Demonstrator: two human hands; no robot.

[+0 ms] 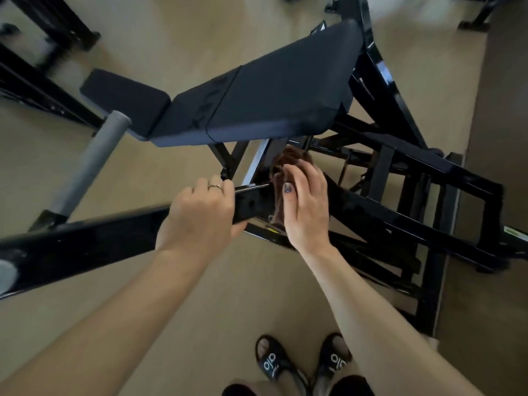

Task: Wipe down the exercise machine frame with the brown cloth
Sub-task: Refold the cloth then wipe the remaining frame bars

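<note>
The exercise machine's black frame [400,221] spreads across the middle and right, under a dark padded bench [257,95]. My left hand [200,215] grips a glossy black bar [85,247] that runs from the lower left to the centre. My right hand [307,201] holds the brown cloth [288,158] bunched against the frame where the bar meets it. Most of the cloth is hidden under my fingers.
A grey padded roller [94,161] sticks out at the left below the seat pad [125,95]. More black equipment [37,70] stands at the far left and top right. Beige floor [223,295] lies around my sandalled feet [303,364] at the bottom.
</note>
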